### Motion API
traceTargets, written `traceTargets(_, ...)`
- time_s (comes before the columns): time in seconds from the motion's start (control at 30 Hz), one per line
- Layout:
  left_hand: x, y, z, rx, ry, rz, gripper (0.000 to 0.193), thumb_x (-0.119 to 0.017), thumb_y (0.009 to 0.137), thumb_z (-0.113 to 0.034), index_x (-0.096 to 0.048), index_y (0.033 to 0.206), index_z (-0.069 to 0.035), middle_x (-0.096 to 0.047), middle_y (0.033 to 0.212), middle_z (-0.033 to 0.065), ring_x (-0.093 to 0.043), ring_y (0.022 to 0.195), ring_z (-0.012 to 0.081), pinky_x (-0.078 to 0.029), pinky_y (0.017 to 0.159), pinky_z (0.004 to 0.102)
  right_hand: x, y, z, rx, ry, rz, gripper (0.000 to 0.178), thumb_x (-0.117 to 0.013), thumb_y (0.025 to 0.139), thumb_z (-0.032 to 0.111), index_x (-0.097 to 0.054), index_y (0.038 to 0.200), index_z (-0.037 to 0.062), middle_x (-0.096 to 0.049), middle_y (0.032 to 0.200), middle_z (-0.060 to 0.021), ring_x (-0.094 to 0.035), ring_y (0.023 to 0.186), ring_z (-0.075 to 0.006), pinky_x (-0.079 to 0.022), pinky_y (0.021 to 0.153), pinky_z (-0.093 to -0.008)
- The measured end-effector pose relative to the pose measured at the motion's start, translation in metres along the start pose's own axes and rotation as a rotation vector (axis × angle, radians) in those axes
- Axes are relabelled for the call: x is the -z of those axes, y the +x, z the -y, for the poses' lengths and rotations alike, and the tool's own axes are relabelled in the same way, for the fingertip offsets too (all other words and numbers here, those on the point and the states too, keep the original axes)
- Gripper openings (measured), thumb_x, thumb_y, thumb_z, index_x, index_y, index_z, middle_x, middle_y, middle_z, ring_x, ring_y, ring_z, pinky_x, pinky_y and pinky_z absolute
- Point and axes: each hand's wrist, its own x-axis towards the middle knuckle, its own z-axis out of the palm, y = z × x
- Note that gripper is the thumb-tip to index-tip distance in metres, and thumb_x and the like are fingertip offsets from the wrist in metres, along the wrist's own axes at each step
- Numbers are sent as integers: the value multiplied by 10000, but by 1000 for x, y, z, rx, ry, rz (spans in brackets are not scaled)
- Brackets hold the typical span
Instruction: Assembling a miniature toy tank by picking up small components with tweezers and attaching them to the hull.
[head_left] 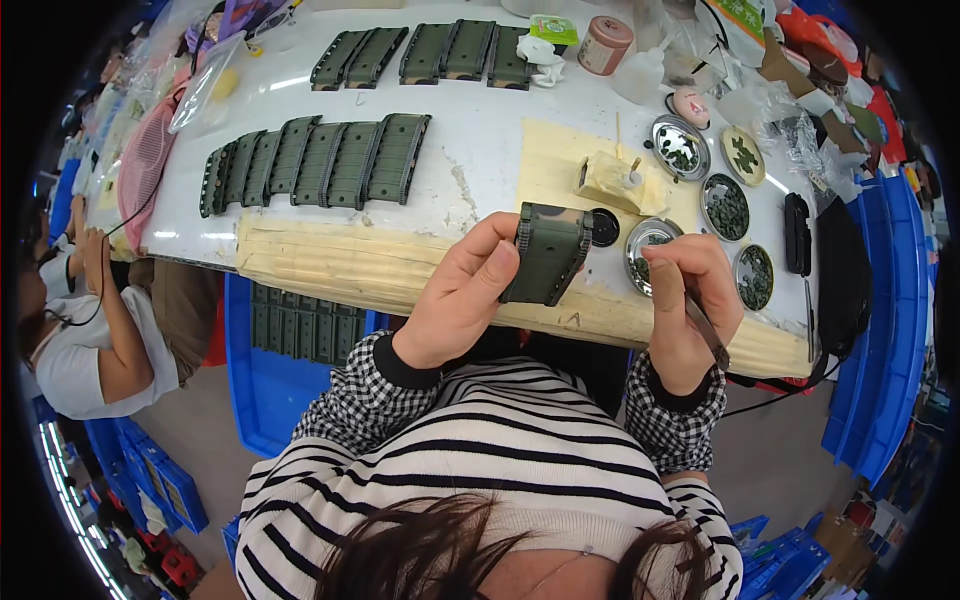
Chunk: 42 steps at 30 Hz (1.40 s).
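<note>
My left hand (455,295) grips a dark green, flat rectangular case (548,258) with camouflage-patterned edges, thumb on its near face, held up above the table's front edge. Just to its right, my right hand (692,300) is closed around a thin metal tool (706,332) that looks like tweezers; its tip is too small to make out. Beyond that hand lies a round metal dish (634,246) of small dark green pieces, partly covered by the fingers. Several more dishes of green pieces, such as this metal one (725,207), stand farther right.
Rows of similar green cases (340,163) lie at the left and back of the table. A tape-wrapped block (615,183) holds a small upright stick. A black pouch-like object (797,235) is at right. Below left, a blue crate (262,400) holds more cases; a co-worker's arm (120,320) shows.
</note>
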Motion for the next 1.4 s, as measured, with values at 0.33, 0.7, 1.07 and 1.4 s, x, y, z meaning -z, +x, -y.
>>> traceTargets(0.33, 4, -8, 8, 52, -70, 34, 518, -377, 995, -451, -399, 1280, -19, -505, 1302, 215, -503, 1232, 345, -413, 1026, 462, -10, -4, 9, 38, -18, 213, 472, -792, 719, 38, -649, 1170, 36, -591, 946, -42, -368, 561, -30, -312, 476, -183)
traceTargets(0.7, -3, -9, 5, 124, -120, -61, 529, -397, 977, -474, -476, 1160, 15, -573, 1198, 231, -569, 1134, 288, -439, 990, 416, -14, -7, 12, -12, -9, 235, 454, -788, 717, 24, -662, 1153, 35, -592, 943, -34, -379, 543, -20, -314, 460, -178)
traceTargets(1.07, -4, -7, 2, 126, -131, -63, 487, -444, 959, -450, -486, 1101, 14, -584, 1172, 241, -582, 1111, 295, -444, 982, 418, -14, -7, 14, -17, -11, 239, 449, -784, 717, 15, -664, 1149, 31, -596, 925, -28, -399, 563, -25, -324, 469, -179)
traceTargets(1.4, -4, -5, 1, 125, -138, -61, 477, -462, 950, -434, -489, 1097, 19, -588, 1164, 245, -590, 1102, 300, -455, 976, 417, -15, -6, 15, -17, -18, 235, 452, -781, 719, 14, -664, 1154, 33, -599, 924, -29, -404, 562, -25, -329, 469, -179)
